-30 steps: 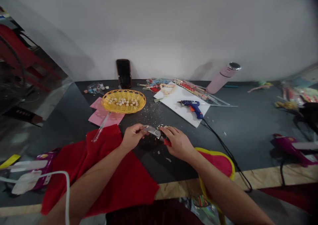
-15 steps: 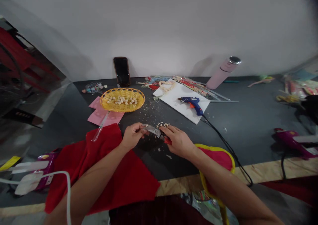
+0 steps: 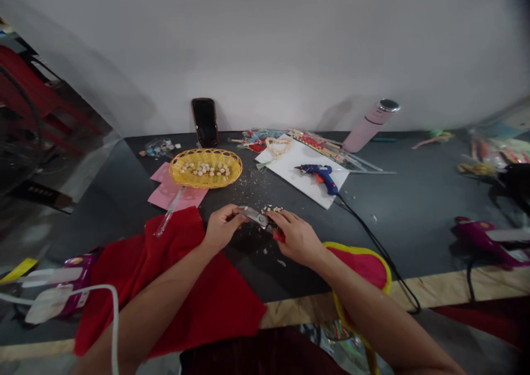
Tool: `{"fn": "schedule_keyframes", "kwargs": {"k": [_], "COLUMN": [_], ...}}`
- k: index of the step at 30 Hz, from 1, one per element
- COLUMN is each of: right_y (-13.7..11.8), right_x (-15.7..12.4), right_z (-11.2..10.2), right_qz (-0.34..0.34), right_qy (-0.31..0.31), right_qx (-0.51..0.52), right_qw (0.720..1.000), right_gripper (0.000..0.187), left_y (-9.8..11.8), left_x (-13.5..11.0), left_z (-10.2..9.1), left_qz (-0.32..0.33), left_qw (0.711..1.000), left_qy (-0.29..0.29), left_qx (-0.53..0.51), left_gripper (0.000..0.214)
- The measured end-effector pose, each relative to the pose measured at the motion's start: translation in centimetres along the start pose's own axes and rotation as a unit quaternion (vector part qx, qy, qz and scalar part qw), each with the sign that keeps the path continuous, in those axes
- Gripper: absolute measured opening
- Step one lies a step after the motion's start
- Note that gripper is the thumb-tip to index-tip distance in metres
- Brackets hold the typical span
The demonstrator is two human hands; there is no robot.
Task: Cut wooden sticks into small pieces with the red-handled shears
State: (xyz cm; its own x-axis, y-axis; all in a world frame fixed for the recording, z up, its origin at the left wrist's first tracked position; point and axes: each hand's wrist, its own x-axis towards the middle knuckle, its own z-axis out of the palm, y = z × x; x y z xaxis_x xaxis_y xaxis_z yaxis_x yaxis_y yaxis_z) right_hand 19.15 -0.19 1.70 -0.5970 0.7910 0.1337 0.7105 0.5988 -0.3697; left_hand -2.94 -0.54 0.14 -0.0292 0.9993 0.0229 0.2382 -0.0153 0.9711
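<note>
My right hand [image 3: 297,236] is closed round the red handles of a pair of scissors [image 3: 255,217], whose metal blades point left. At the blade tips my left hand [image 3: 223,226] is pinched; whatever sits between its fingertips is too small to make out. Pale crumbs [image 3: 273,208] lie on the dark table just behind the scissors. A yellow woven basket [image 3: 206,184] with several small whitish pieces in it stands beyond my left hand. Under my left forearm spreads a red cloth [image 3: 223,292].
A blue glue gun [image 3: 323,175] rests on a white board [image 3: 290,173], its black cord trailing to the front edge. A phone [image 3: 205,122] and a pink bottle [image 3: 368,126] stand by the wall. Pink paper [image 3: 165,194] lies under the basket. Purple devices flank both sides, one here [image 3: 484,239].
My hands stay at nearly the same spot, with the left fingers shifted slightly at the scissor tips. The whole view has tilted a little.
</note>
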Motion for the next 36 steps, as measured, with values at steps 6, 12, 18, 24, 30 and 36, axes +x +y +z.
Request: {"fn": "schedule_keyframes", "kwargs": {"k": [6,12,18,24,30,36], "right_y": [0.19,0.33,0.23,-0.24,-0.13,0.19], "right_x": [0.27,0.32,0.12,-0.11,-0.11,0.06], "right_z": [-0.40,-0.70,-0.53,-0.65,-0.40,-0.09], "right_qz": [0.004,-0.004,-0.004,0.016,0.009,-0.008], "right_qy": [-0.021,-0.035,-0.036,-0.043,-0.022,-0.001], "right_qx": [-0.024,-0.008,0.000,0.005,0.014,0.006], "right_qw": [0.999,0.999,0.999,0.999,1.000,1.000], "right_gripper": [0.058,0.057,0.055,0.052,0.054,0.055], "left_y": [0.11,0.11,-0.17,-0.37,-0.53,-0.39], "left_x": [0.17,0.08,0.07,-0.03,-0.11,0.00], "left_z": [-0.28,-0.26,-0.27,-0.26,0.05,0.17], "left_qz": [0.008,0.016,0.014,0.019,0.013,0.001], "left_qw": [0.999,0.998,0.998,0.998,1.000,1.000], "left_qy": [-0.010,-0.020,-0.028,-0.036,-0.018,-0.006], "left_qx": [0.036,0.052,0.057,0.047,0.009,-0.014], "left_gripper": [0.014,0.015,0.014,0.016,0.017,0.014]}}
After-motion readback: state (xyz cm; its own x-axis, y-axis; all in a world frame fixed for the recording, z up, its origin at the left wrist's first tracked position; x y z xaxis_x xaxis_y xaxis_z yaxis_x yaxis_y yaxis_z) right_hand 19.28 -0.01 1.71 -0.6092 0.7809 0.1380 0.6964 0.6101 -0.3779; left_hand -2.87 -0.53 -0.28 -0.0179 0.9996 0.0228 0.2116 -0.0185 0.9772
